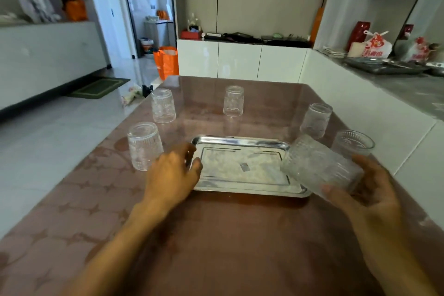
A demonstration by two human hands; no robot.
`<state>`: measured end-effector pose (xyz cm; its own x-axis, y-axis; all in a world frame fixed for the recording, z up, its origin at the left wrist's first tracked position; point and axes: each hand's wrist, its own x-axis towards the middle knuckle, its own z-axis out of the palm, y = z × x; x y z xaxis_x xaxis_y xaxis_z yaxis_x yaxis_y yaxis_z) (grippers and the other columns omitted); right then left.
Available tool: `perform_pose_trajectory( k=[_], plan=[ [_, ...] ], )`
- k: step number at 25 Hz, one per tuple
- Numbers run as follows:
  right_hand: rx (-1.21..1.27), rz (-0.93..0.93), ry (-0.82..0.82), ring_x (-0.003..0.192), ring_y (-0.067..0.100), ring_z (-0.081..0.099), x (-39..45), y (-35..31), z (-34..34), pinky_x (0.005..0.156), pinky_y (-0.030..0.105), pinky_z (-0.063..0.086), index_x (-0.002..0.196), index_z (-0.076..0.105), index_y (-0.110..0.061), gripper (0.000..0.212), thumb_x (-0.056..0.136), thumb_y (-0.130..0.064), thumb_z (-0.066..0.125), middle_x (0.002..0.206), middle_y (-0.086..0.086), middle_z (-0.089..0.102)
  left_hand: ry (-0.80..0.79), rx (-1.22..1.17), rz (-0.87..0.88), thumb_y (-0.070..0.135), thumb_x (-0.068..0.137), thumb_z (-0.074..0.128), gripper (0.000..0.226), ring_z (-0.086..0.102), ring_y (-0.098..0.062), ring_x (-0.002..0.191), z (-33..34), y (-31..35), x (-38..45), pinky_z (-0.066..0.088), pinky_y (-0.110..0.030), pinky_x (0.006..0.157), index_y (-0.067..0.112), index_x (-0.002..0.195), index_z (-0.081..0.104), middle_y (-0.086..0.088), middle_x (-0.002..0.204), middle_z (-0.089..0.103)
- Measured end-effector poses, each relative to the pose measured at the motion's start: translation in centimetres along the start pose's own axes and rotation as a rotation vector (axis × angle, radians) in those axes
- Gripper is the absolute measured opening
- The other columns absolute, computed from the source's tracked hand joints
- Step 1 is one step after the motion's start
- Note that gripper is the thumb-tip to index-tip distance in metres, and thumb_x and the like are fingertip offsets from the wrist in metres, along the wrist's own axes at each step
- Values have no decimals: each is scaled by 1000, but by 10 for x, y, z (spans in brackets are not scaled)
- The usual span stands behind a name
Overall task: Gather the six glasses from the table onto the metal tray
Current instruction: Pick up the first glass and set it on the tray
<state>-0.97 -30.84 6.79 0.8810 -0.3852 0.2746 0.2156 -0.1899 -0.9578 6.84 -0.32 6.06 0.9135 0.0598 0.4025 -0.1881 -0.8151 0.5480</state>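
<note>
Your right hand (367,197) has its fingers closed around a clear ribbed glass tumbler (319,166), tilted over the right edge of the empty rectangular metal tray (242,142). Your left hand (173,170), fingers loosely open and holding nothing, rests at the tray's left rim. This looks like the first placement: set the tumbler down inside, then fetch the five others standing around the tray on the brown counter (216,235).

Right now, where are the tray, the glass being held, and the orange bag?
Tray (242,168): head view, bare middle.
Held glass (317,166): head view, ribbed side.
Orange bag (167,62): head view, front face.
</note>
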Motion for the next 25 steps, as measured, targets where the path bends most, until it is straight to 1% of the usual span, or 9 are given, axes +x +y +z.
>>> perform_pose_trajectory(
  k=[2, 3, 5, 9, 13, 14, 18, 20, 25],
  plan=[
    [66, -75, -10, 85, -1, 70, 26, -11, 29, 57, 13, 54, 108, 63, -46, 64, 51, -50, 89, 102, -23, 72, -42, 146, -121, 33, 91, 59, 35, 68, -37, 95, 12, -15, 21, 57, -48, 82, 11, 116, 65, -15, 107, 74],
    [60, -92, -29, 84, 1, 71, 40, -15, 48, 57, 15, 54, 108, 63, -41, 61, 53, -49, 87, 100, -19, 73, -88, 170, -182, 35, 91, 57, 35, 67, -38, 97, 19, -21, 27, 56, -48, 84, 9, 113, 65, -17, 108, 73],
    [-17, -110, -97, 80, 2, 71, 63, -16, 90, 56, 15, 53, 108, 62, -33, 57, 58, -46, 86, 94, -13, 74, -138, 124, -237, 37, 91, 56, 32, 68, -37, 92, 29, -30, 31, 56, -45, 81, 10, 102, 66, -16, 102, 74],
    [-239, -185, -187, 79, 8, 66, 92, 0, 159, 55, 14, 49, 102, 65, -30, 45, 64, -46, 85, 100, -6, 70, -96, 21, -218, 31, 90, 55, 22, 69, -33, 79, 39, -43, 33, 58, -44, 73, 14, 92, 68, -12, 86, 76],
    [-383, -225, -241, 91, 17, 63, 106, 18, 206, 71, 35, 58, 104, 64, -34, 49, 64, -58, 79, 105, 0, 66, -66, 45, -183, 30, 92, 53, 24, 68, -35, 76, 45, -49, 35, 57, -45, 70, 10, 91, 67, -14, 83, 74],
    [-396, -247, -255, 93, 19, 61, 108, 22, 215, 72, 34, 57, 104, 64, -34, 49, 65, -58, 79, 105, 0, 65, -63, 46, -170, 30, 92, 53, 25, 68, -36, 75, 46, -50, 36, 57, -45, 70, 9, 91, 67, -14, 83, 74],
    [-467, -383, -262, 98, 19, 54, 110, 32, 238, 66, 22, 38, 107, 62, -31, 48, 69, -57, 77, 102, -6, 61, -83, 24, -127, 28, 93, 55, 23, 69, -34, 75, 47, -52, 37, 57, -46, 73, 10, 95, 67, -13, 84, 75],
    [-452, -430, -283, 96, 16, 56, 110, 37, 242, 66, 20, 38, 107, 57, -31, 49, 70, -55, 77, 102, -11, 59, -72, 32, -122, 29, 93, 54, 23, 69, -34, 75, 47, -54, 38, 57, -45, 72, 10, 96, 67, -13, 85, 75],
    [-367, -375, -391, 101, 10, 54, 111, 42, 237, 73, 19, 43, 110, 46, -39, 54, 70, -49, 81, 115, -14, 56, -47, 59, -112, 29, 93, 53, 24, 69, -35, 77, 51, -56, 37, 56, -43, 73, 11, 98, 67, -13, 87, 76]
  ],
)
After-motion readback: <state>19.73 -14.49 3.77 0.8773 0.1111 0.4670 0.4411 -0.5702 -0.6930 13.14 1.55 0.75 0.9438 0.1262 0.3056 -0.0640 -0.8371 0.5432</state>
